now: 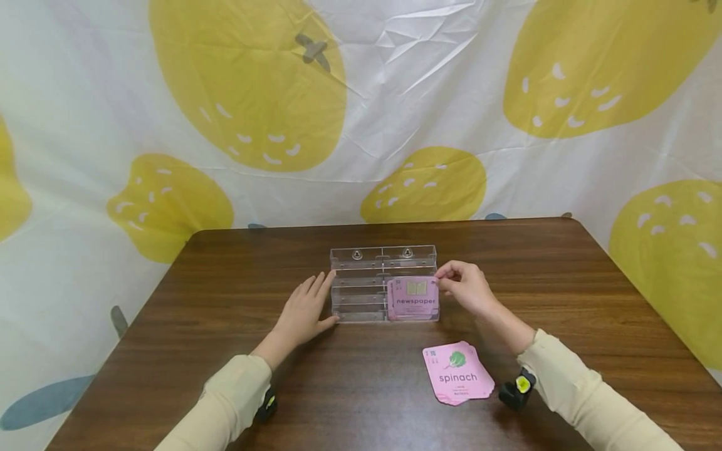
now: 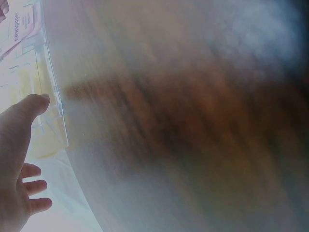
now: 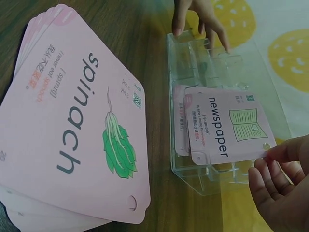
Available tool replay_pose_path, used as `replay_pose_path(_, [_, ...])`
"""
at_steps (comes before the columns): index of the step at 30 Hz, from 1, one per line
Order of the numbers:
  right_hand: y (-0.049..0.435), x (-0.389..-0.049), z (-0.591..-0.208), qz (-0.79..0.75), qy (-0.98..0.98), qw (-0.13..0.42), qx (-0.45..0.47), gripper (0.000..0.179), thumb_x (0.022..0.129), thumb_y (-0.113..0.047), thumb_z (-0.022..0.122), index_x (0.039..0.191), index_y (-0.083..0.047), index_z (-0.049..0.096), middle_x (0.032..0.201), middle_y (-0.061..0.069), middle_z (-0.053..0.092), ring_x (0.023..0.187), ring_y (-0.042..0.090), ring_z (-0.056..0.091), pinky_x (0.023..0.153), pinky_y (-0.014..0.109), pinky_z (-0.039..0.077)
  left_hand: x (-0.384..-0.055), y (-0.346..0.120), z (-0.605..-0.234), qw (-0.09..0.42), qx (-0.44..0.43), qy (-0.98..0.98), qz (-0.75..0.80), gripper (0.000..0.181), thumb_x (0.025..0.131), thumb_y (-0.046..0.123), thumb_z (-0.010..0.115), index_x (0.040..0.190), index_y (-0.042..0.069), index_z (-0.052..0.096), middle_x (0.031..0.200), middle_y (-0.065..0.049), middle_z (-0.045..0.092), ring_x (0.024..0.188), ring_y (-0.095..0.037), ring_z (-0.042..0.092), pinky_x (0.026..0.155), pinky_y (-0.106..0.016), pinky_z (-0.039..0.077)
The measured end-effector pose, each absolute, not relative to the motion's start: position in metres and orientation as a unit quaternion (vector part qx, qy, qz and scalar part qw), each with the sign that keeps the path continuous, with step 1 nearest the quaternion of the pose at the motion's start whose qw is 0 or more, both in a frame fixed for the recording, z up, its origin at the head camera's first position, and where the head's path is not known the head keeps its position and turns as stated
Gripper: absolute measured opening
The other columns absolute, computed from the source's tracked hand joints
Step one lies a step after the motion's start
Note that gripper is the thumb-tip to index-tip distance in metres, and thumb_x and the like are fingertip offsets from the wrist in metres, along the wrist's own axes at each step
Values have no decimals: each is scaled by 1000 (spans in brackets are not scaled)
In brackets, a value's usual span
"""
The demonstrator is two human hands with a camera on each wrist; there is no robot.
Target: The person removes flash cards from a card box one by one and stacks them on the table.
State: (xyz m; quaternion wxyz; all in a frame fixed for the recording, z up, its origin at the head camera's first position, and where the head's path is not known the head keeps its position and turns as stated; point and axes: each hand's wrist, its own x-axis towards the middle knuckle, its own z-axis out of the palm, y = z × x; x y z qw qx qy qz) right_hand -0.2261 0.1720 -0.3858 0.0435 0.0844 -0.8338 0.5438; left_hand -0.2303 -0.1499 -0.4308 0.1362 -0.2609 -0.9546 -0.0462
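Note:
A clear plastic card rack (image 1: 357, 290) with stepped tiers in two columns stands on the table. In its right column sits a pink flashcard reading "newspaper" (image 1: 414, 299), with another pink card (image 3: 180, 121) partly hidden behind it. My right hand (image 1: 467, 289) pinches the newspaper card by its upper right corner between thumb and fingers. My left hand (image 1: 304, 311) lies along the rack's left side, fingers extended, thumb near the lower front corner. A loose stack of pink cards, "spinach" (image 1: 458, 376) on top, lies in front of the rack toward the right.
The brown wooden table (image 1: 254, 263) has rounded back corners. Behind it hangs a white cloth (image 1: 361, 113) printed with yellow fruit. A black wrist device (image 1: 516, 389) on the right sleeve is close beside the card stack.

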Motion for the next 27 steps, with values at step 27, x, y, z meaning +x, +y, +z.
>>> replay_pose_path(27, [179, -223, -373, 571, -814, 45, 99, 12, 82, 5, 55, 91, 13, 58, 79, 14, 62, 67, 9, 56, 62, 31, 54, -229, -150, -429, 125, -256, -957, -43, 90, 77, 43, 67, 145, 8, 19, 138, -22, 38, 123, -38, 38, 99, -49, 35])
